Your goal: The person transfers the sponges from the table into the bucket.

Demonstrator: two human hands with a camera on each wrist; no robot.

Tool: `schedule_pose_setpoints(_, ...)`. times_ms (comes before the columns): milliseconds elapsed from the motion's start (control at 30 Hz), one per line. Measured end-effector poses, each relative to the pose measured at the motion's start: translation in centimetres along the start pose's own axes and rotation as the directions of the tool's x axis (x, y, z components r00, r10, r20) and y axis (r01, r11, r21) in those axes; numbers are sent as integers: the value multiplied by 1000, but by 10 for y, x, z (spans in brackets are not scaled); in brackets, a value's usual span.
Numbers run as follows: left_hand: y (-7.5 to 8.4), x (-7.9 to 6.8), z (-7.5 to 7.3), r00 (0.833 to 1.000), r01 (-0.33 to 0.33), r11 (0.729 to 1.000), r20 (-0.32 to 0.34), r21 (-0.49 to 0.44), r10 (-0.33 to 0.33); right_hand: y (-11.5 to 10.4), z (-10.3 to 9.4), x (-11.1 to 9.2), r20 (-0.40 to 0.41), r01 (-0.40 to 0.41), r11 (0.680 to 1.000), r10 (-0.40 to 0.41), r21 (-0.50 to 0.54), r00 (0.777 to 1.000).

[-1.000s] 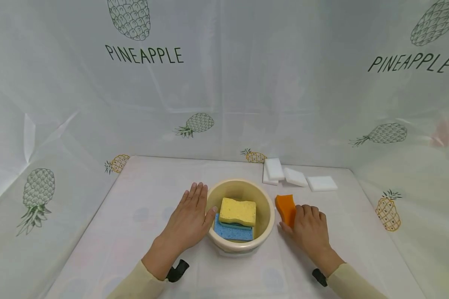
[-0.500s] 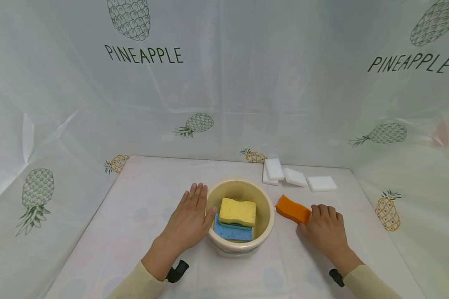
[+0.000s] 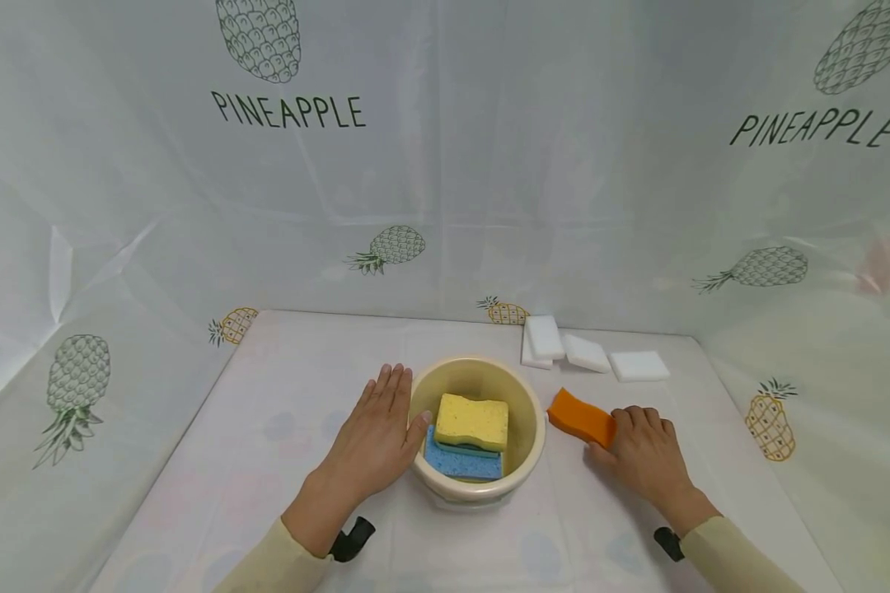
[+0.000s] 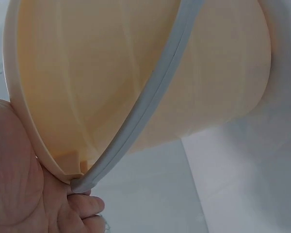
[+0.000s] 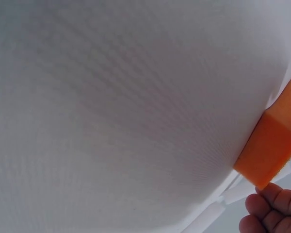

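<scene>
A cream bucket (image 3: 475, 375) stands mid-table, with a yellow sponge (image 3: 471, 420) lying on top of blue ones (image 3: 461, 461) inside it. My left hand (image 3: 369, 441) rests flat along its left rim, fingers straight and thumb over the edge. In the left wrist view the palm lies against the rim beside the grey handle (image 4: 148, 97). To the bucket's right, an orange sponge (image 3: 582, 417) lies slanted on the table. My right hand (image 3: 647, 457) pinches its right end; the right wrist view has the thumb on one side of the sponge (image 5: 269, 148) and fingers at the other.
Several white foam blocks (image 3: 638, 366) lie along the back right of the table, two of them overlapping. A pale plastic sheet (image 3: 489, 165) with pineapple prints hangs behind and around the table. Dark straps (image 3: 352, 539) sit at both wrists.
My right hand has moved right, and the orange sponge has swung from nearly upright in view to a slant, its near end now farther right. The left hand has stayed put.
</scene>
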State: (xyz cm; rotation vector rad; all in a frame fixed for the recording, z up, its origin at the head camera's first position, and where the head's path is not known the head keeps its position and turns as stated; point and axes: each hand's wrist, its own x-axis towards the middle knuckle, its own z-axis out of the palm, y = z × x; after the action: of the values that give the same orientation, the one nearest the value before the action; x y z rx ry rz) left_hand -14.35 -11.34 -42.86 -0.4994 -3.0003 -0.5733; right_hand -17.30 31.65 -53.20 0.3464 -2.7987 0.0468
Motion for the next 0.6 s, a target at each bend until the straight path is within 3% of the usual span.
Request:
schedule_pose_setpoints(400,0,1,1,1000,-1,1000,-1,8,1,0,-5,7,79,-53,997,48,55,996)
schedule_pose_setpoints(600,-1,1,0,1000,5,1000,17,6,-5,1,-18,10,17,-54,994,52,94,998)
